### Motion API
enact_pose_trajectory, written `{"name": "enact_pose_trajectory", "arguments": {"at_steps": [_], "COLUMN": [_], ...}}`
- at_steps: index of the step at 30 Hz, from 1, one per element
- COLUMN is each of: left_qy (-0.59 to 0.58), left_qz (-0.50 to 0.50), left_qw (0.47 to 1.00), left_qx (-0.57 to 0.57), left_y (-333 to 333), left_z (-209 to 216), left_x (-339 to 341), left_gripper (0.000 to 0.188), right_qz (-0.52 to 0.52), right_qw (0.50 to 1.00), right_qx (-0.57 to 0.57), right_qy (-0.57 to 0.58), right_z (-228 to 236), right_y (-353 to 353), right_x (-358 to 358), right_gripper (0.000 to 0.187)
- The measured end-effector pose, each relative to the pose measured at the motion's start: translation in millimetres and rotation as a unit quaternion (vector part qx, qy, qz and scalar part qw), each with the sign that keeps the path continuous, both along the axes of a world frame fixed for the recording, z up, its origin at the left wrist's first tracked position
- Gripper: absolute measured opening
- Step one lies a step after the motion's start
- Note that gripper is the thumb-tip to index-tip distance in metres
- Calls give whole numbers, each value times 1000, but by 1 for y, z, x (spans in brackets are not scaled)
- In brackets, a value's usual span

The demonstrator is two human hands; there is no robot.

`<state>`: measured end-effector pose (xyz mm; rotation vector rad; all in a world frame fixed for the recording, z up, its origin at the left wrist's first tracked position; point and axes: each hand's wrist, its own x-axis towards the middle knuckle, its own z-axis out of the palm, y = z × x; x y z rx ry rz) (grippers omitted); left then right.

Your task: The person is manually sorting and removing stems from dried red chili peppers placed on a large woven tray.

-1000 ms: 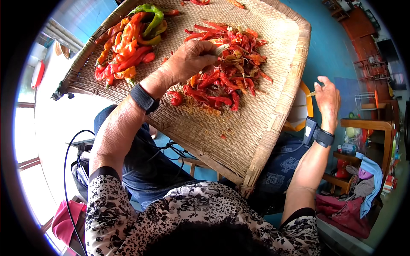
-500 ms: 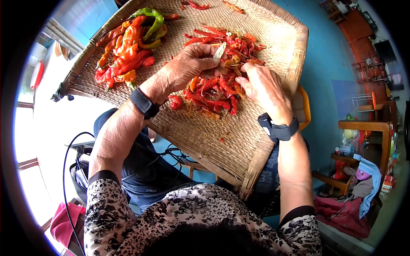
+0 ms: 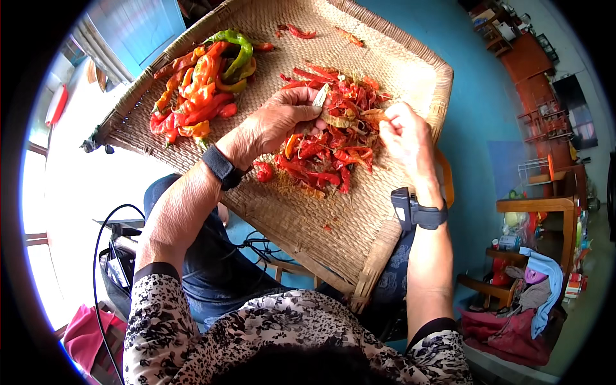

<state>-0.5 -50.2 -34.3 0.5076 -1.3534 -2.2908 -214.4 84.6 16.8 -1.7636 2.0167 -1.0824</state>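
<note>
My left hand is closed, with a pale, flat, pointed piece pinched between thumb and forefinger; I cannot tell what it is. Its fingertips are over a heap of red, shrivelled chili peppers. To the right of the heap, my right hand is closed with its fingertips on an orange-brown dried chili pepper. The peppers lie on a shallow woven basket tray. At its left part sits a pile of glossy red and orange peppers, with a curled green pepper on top.
A few small dried peppers lie near the tray's far side. Below the tray are my knees and tangled black cables. A yellow rim shows under the tray's right edge. A wooden chair heaped with cloths stands at right.
My right hand has moved right, away from the heap's middle, its fingers now pinched on the orange-brown chili pepper. My left hand keeps the pale piece and has barely shifted.
</note>
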Motion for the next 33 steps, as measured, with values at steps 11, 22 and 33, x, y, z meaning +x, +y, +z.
{"name": "enact_pose_trajectory", "arguments": {"at_steps": [11,22,33], "left_qy": [-27,-17,-53], "left_qz": [4,5,52], "left_qw": [1000,1000,997], "left_qx": [-15,12,-27], "left_y": [0,21,13], "left_z": [-2,5,3], "left_x": [-7,-13,-5], "left_gripper": [10,12,6], "right_qz": [-309,87,-122], "right_qw": [870,992,967], "right_qx": [183,45,-121], "right_qy": [337,84,187], "right_z": [32,5,34], "right_y": [51,10,24], "right_x": [-91,28,-30], "right_gripper": [18,18,3]}}
